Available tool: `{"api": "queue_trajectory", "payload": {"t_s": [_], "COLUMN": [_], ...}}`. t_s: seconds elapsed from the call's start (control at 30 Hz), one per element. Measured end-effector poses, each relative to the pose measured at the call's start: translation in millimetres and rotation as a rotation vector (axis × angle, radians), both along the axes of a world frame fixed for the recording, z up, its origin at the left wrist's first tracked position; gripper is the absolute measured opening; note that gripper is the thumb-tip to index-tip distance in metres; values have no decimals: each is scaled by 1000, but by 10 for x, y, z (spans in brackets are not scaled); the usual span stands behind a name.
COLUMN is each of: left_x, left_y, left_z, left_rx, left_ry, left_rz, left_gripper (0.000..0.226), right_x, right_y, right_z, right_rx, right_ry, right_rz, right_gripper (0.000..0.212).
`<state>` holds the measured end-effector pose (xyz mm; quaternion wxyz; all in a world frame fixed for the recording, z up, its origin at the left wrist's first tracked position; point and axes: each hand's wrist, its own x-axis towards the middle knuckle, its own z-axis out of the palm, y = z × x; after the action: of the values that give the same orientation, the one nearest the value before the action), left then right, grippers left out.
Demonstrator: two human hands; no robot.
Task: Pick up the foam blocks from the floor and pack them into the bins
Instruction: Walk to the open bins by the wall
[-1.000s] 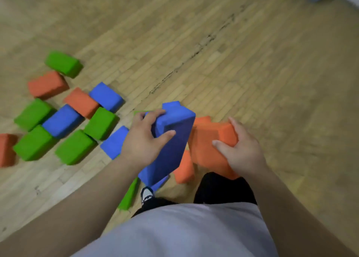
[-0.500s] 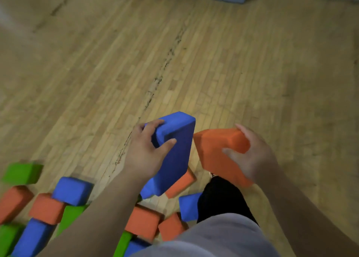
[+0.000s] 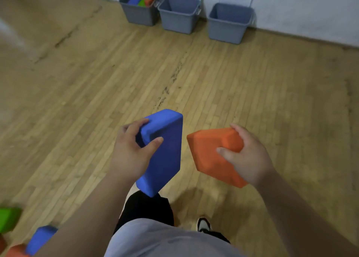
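My left hand [image 3: 130, 152] grips a blue foam block [image 3: 164, 155] by its upper end, holding it upright above the floor. My right hand [image 3: 246, 155] holds an orange foam block [image 3: 208, 154] beside it, a small gap between the two blocks. Three grey bins stand along the far wall: the left bin [image 3: 138, 14] holds blue, green and orange blocks, while the middle bin [image 3: 178, 17] and the right bin [image 3: 229, 24] show no blocks inside. More blocks lie on the floor at the lower left: a green one [image 3: 7, 219] and a blue one [image 3: 39, 239].
Open wooden floor [image 3: 97, 91] stretches between me and the bins. A white wall [image 3: 291, 8] runs behind the bins. My legs and one shoe [image 3: 203, 224] show below the hands. An orange block [image 3: 14, 252] sits in the bottom left corner.
The view has swung up and away from the block pile, bringing the three bins into sight. Both hands keep their blocks, now held a little farther apart.
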<state>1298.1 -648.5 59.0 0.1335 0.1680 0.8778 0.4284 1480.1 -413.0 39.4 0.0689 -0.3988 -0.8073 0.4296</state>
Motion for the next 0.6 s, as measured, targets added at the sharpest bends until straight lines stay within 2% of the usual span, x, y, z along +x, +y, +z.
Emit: {"api": "queue_trajectory", "payload": {"t_s": [0.17, 0.33, 0.6], "left_x": [-1004, -2445, -4600], "left_y": [169, 276, 557], "left_z": [0, -39, 329], "left_rx": [48, 110, 113], "left_ry": [5, 6, 51], "left_rz": [49, 84, 75], "left_gripper": [52, 53, 53], "right_x": [-1147, -2654, -4647], "right_y": [405, 566, 744], "right_z": [114, 170, 480], "right_rx": [67, 107, 73], "right_ry": [54, 78, 99], "right_rz": [37, 45, 82], "right_gripper": [81, 82, 83]}}
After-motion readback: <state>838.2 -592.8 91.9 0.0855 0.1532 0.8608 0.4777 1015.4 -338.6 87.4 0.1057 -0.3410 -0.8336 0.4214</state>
